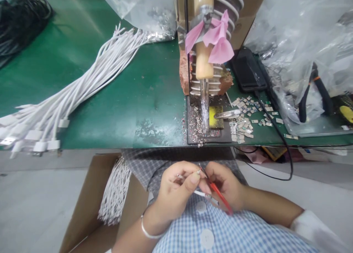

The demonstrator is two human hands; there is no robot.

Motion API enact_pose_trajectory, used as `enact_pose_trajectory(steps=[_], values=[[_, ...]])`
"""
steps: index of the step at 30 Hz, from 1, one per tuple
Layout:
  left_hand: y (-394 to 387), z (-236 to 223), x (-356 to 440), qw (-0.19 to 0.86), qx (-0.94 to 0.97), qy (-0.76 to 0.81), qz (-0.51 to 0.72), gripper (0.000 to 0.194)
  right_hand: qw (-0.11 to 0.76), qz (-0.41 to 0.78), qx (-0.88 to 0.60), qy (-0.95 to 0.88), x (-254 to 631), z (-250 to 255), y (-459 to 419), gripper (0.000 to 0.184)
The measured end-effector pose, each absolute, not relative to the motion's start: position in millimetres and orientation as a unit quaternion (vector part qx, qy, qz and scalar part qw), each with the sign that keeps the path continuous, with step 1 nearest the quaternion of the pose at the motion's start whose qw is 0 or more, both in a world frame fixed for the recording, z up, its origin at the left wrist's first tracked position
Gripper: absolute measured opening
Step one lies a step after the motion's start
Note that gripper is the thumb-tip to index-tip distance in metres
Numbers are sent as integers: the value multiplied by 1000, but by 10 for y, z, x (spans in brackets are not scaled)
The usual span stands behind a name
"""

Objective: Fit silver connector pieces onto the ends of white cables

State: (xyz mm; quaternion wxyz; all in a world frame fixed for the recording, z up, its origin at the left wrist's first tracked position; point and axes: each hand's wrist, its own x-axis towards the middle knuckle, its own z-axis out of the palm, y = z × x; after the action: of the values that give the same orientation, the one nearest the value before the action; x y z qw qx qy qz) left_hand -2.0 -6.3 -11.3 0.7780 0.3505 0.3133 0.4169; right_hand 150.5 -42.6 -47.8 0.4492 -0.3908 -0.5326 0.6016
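My left hand (176, 196) is closed, thumb and forefinger pinching the end of a white cable (200, 193). A stretch of that cable comes out below the fingers, with a metal-looking end (211, 199) near the right hand. My right hand (227, 185) is closed around a slim red-handled tool (220, 197); its thin dark tip points up to the pinched cable end. Whether this is a snip or tweezers I cannot tell. Both hands are close together over my lap, just in front of the table edge.
A soldering iron (204, 102) with a wooden handle hangs above a solder-spattered plate beside a yellow sponge (216, 117). Small circuit boards (242, 130), a phone (249, 71) and pliers (314, 87) lie right. White cables (91, 80) lie left; a cardboard box (82, 201) holds more below.
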Motion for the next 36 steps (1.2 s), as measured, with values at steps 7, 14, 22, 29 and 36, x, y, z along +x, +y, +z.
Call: enact_pose_trajectory(steps=[7,14,22,29,36], values=[[-104,-134,-34,628,571,315,425,14,424,669,-392,-468,1492,-461,-402,33],[-127,-127,-88,674,498,392,380,20,388,648,-419,-504,1780,-402,-440,25],[-62,-99,-77,648,500,428,384,26,532,117,-659,-519,2662,90,-393,18],[-62,-39,-107,617,520,444,389,24,241,-172,-890,-347,3792,188,32,18],[-64,15,-34,591,487,510,392,15,243,-188,-860,-408,3862,3,-38,16]])
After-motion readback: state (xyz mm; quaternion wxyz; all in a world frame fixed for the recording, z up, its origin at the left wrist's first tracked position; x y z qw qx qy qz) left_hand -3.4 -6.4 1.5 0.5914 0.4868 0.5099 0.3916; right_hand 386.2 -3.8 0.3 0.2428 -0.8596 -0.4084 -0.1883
